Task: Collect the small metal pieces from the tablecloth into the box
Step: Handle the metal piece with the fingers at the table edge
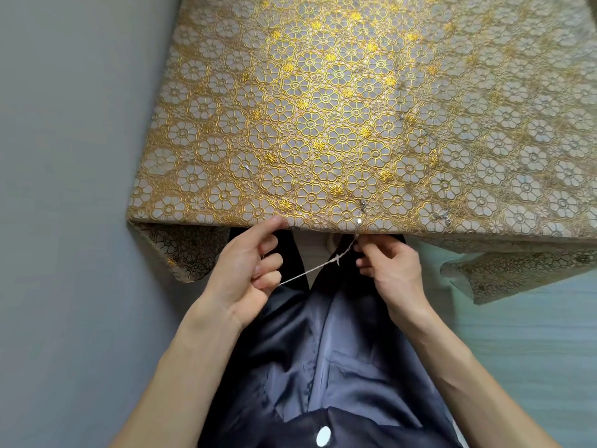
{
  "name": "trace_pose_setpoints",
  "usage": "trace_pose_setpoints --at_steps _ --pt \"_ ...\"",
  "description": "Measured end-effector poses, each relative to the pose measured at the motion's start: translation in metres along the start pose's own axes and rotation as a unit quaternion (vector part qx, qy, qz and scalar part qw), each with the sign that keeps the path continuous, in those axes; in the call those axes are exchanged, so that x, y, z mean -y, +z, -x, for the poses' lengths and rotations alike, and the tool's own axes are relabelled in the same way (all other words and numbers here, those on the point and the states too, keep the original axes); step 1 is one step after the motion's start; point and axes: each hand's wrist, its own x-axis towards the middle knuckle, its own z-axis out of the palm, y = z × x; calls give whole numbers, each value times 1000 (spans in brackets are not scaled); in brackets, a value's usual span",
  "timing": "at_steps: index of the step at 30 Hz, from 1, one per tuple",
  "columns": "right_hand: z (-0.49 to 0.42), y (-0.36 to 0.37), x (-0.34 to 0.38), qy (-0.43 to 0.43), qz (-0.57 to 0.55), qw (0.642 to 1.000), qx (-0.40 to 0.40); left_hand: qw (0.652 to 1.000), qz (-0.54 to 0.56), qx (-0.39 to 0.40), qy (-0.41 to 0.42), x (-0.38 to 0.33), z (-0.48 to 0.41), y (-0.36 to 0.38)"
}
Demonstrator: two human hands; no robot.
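Step in hand: pick-up, mid-collection. We see the left hand (245,270) and right hand (392,270) just off the near edge of the gold floral tablecloth (323,92), with a thin silver chain (310,272) stretched between them in the air above the lap.

Left fingers (269,279) are curled, pinching the chain's lower end. The thumb and forefinger reach up to touch the cloth edge. Right fingers (366,245) are curled tight on the upper end, right at the cloth edge. A small knot or charm sits mid-chain; too small to tell which.

Small metal pieces (362,205) lie on the cloth:
- one pair just beyond the right hand
- a lone piece (247,166) further left
- a cluster (442,216) to the right
- a few specks further back on the right side, too blurred to name

The box is not in view, so we cannot say where the chain goes.

We judge the task early to midway, with most pieces uncollected.

Next move, as we read it: gather the chain into one hand so it doesn't dangle or snag the lacy cloth, find the box, drop the chain in, then pick the loose pieces nearest the edge. The tiny flat bits call for a fingertip pinch.
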Motion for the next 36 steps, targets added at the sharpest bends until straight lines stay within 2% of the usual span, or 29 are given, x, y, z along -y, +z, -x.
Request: trace_pose_setpoints --at_steps 8,15,23,29,36 --pt "-1 3 -1 21 -25 999 24 1000 -9 5 9 -8 5 4" --pt "-4 3 -4 24 -46 998 -23 999 -32 21 10 -24 11 8" --pt "6 7 13 84 -134 985 70 999 -40 32 20 -30 13 19" --pt "13 18 25 145 -241 952 125 998 -35 39 20 -32 19 20" --pt "17 17 28 90 -134 977 141 996 -48 60 41 -39 21 18"
